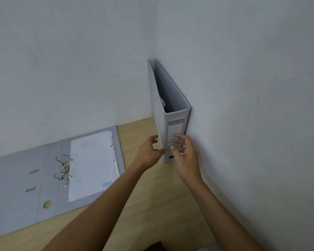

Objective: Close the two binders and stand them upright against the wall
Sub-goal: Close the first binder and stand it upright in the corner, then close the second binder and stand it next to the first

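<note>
Closed binder (176, 127) stands upright in the corner, right cover vs the wall (252, 87), spine facing out. Left hand (149, 154) & right hand (184, 156) flank its lower spine, fingers spread, only tips touching, no clamp. Open binder (43, 178) lies flat on the desk (152, 196), well left of left fingers (155, 138), w/ paper (92, 165) in it.

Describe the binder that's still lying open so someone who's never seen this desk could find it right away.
Start at the wooden desk that fits into the corner of two pale walls. Along the left wall, well left of the upright binder in the corner, lies the open binder, flat with both grey covers spread. Unlike its closed, standing neighbour, it shows its metal rings and a white sheet.
</note>
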